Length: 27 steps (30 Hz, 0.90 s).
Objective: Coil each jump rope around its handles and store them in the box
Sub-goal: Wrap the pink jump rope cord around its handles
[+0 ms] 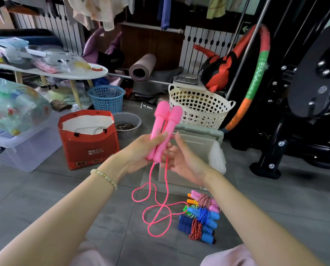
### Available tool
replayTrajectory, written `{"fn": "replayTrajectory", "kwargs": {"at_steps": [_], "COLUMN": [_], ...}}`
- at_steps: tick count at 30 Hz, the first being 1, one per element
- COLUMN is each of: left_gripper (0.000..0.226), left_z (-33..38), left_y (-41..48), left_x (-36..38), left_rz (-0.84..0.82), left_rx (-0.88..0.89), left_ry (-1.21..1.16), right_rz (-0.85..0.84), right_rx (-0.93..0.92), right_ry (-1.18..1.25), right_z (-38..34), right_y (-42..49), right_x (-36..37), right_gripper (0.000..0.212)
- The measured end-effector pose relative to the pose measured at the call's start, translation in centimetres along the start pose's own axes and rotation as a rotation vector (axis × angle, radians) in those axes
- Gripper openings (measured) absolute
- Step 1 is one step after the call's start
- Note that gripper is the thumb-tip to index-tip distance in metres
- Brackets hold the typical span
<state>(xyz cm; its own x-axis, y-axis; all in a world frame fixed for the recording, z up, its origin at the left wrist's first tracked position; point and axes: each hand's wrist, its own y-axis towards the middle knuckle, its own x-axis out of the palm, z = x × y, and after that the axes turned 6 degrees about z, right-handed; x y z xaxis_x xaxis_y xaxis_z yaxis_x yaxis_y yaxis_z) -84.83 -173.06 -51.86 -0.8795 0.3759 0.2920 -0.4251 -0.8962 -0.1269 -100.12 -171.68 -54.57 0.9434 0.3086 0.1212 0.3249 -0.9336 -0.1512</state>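
Note:
My left hand [139,153] grips two pink jump rope handles [165,127] held side by side, pointing up. Their pink cord [156,212] hangs down and lies in loose loops on the grey floor. My right hand [185,162] is just right of the handles with fingers spread, touching the lower ends and the cord. Behind my hands stands the open pale plastic box [216,150] with its lid [198,129] tilted up at the back. A pile of several coiled jump ropes [202,217] with blue, pink and orange handles lies on the floor in front of the box.
A red paper bag [87,143] stands left of the box, with a clear storage bin [16,143] beyond it. A metal bowl [127,121], a blue basket [106,96] and a cream basket [200,108] are behind. Black gym equipment [298,112] fills the right side.

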Motion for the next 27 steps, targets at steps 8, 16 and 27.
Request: {"fn": "replayTrajectory", "kwargs": {"at_steps": [8,16,27], "left_gripper": [0.03,0.023,0.027], "left_z": [-0.7,0.0,-0.7], "left_y": [1.2,2.0,0.0], "left_x": [-2.7,-4.1,-3.9], "left_rz": [0.115,0.2,-0.145], "left_rx": [-0.061,-0.114,-0.2], "left_ry": [-0.226,-0.353,0.623], "right_rz": [0.29,0.524,0.482], "right_rx": [-0.281,-0.629,-0.61], "right_ry": [-0.925,-1.727,-1.175], "right_z": [0.2,-1.2,-2.8], "right_y": [0.0,-0.1,-2.5], "right_x": [-0.1,0.1,-2.7], "right_gripper": [0.018,0.014,0.021]}}
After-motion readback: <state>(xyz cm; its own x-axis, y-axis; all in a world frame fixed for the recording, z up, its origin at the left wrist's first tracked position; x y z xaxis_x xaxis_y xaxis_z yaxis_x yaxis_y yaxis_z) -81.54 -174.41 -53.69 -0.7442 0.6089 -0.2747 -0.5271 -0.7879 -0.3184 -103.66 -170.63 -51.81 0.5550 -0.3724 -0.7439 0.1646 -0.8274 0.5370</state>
